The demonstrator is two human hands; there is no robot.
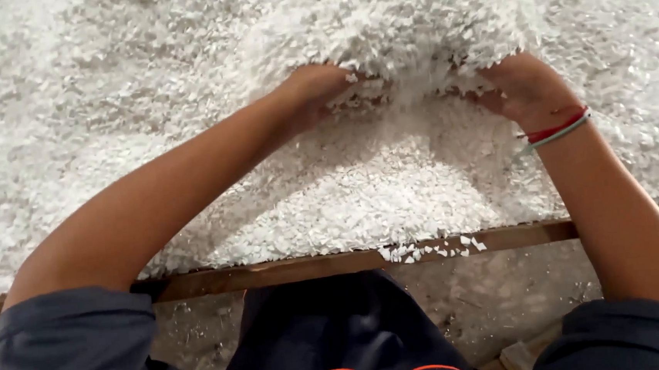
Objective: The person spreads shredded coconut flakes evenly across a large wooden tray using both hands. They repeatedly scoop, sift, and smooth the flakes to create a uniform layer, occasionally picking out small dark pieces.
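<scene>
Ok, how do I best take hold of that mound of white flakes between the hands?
Probably scoop the mound of white flakes from both flanks at its base, as the left hand and right hand do. It is loose and has no edge to pinch, so cupped palms likely hold most.

Matt white flakes (345, 191) over a wooden edge (312, 267).
Flakes look dry, rough, plastic-like (hard to tell); the wood is worn brown, the wristbands (557, 129) thread.

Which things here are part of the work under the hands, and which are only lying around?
In the work:
- left hand and right hand, dug into the heap
- heap of small white flakes

Lying about:
- brown wooden edge board, a few flakes on it
- dusty grey floor
- red and green wrist threads
</scene>
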